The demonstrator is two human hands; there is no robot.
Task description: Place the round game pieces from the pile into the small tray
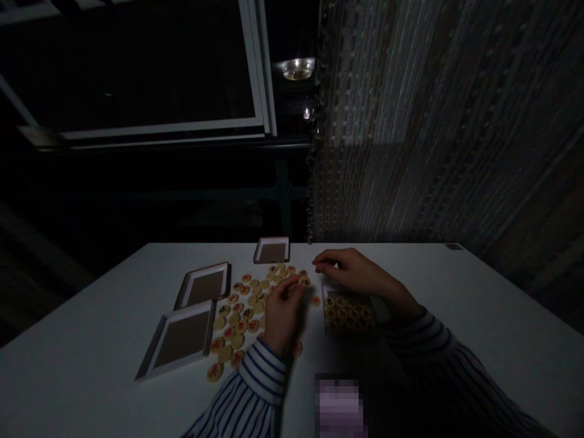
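Note:
Round wooden Chinese chess pieces (237, 340) with red or black characters, some blank side up, lie loose across the table's middle. My left hand (283, 310) is above their right side, its fingers curled and closed at a Chinese chess piece (305, 281) by the fingertips. Farther right, my right hand (349, 269) hovers over the far edge of an open box (325, 310), thumb and forefinger pinched together; what they hold, if anything, is too dark to make out. Inside that box, pieces sit in rows. One red-marked piece (315, 301) lies between my hands.
Three shallow box lids or trays stand on the white table (456, 340): one at the near left (182, 337), another behind it (203, 286), a smaller one (272, 250) at the far edge. A mosaic phone-like object (340, 404) is at the bottom. Beaded curtain (387, 121) hangs behind.

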